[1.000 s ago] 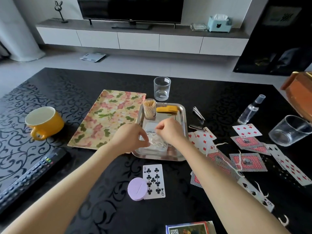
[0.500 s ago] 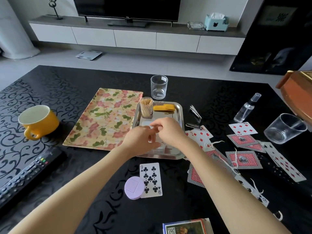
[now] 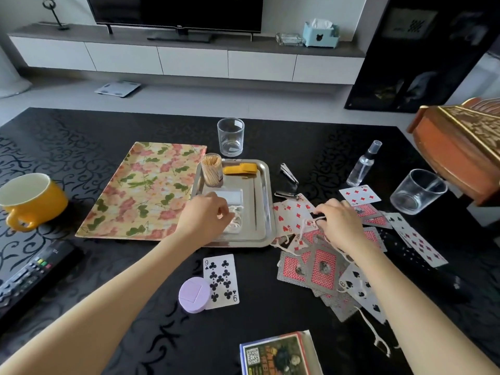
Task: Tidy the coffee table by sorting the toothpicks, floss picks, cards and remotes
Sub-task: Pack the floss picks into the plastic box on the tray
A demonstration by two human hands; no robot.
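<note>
The floss pick (image 3: pixel 311 222) at the right hand (image 3: pixel 338 223) is judged very light, thin and springy, and it lies flat on glossy playing cards (image 3: pixel 293 212), so it is likely to slide. Take it by the stiff handle, not the thread bow, and lift one end before pinching. The right hand is curled, its fingertips closed together in a pinch on the bow end of that pick, just right of the steel tray (image 3: pixel 266 201). The left hand (image 3: pixel 205 217) is also curled, over the near left part of the tray, with its fingertips at a clear packet (image 3: pixel 230 197) that holds a pile of white floss picks (image 3: pixel 236 221). Whether it grips the packet or only rests on it cannot be told. At the far left corner of the tray a toothpick holder (image 3: pixel 212 169) stands upright and full. A floral tray (image 3: pixel 143 190) lies beside the steel tray on its left. More cards, face up and face down, lie scattered over the dark surface (image 3: pixel 324 147) to the right, with another loose pick (image 3: pixel 378 339) near the right forearm. A nine of clubs (image 3: pixel 221 281) lies apart, nearer the person. A remote (image 3: pixel 29 274) lies at the left edge, well apart from both hands.
</note>
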